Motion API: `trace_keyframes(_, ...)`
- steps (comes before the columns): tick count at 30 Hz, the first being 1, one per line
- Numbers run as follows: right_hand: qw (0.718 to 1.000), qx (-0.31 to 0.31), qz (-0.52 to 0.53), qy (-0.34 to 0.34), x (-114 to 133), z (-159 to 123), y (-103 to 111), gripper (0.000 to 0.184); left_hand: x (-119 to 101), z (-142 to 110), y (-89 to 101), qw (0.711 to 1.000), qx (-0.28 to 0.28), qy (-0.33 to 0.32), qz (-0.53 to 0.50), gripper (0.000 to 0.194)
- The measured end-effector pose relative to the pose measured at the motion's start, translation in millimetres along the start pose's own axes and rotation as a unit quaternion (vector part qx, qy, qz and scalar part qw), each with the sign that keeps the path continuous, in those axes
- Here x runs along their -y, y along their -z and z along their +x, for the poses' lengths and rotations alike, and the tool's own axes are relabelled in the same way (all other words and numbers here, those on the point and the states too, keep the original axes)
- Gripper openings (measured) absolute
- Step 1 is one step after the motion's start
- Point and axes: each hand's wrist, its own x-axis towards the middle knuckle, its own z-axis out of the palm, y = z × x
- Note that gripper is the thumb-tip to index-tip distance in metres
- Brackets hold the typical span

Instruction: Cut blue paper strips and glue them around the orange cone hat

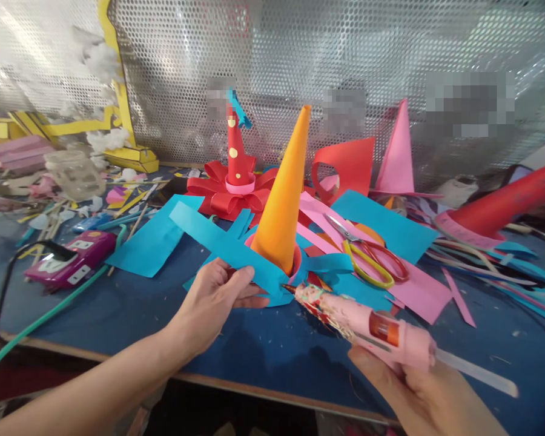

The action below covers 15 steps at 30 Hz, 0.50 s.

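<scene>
My left hand [222,287] pinches a blue paper strip [222,245] between thumb and fingers, at the near side of an orange paper cone [284,200]. The cone stands upright inside a pink paper ring [297,266], with more blue strips spreading out from its base. In my right hand [404,381] is a pink hot glue gun [372,327], a clear glue stick poking out of its back end. Its nozzle tip meets the blue strip just right of my left fingers. The grip of the gun is mostly hidden by my hand.
Red-and-yellow scissors [372,260] lie on pink paper [422,290] at the right. Behind stands a red dotted cone [238,157] on red loops; a pink cone [397,154] is farther right. A purple power strip [70,260] with cables sits left, near blue paper [157,242].
</scene>
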Motion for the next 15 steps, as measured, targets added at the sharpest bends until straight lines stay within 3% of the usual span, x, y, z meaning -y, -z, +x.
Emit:
trace_keyframes(5, 1.000, -0.021, -0.012, 0.009, 4, -1, 0, 0.046, 0, -2, -0.6, 1.000, -0.005, 0.004, 0.003, 0.016)
trace_keyframes(10, 1.000, -0.017, -0.011, 0.021, 5, -2, -3, 0.040, -1, -1, -1.4, 1.000, 0.005, 0.010, 0.021, 0.018)
trace_keyframes(13, 1.000, -0.021, 0.015, -0.019, -4, -13, -2, 0.036, -4, -1, -2.6, 0.997, -0.009, -0.012, 0.078, 0.017)
trace_keyframes(15, 0.994, -0.049, 0.052, -0.087, -13, -22, 0, 0.030, -5, -3, -2.7, 0.981, -0.038, -0.060, 0.181, 0.017)
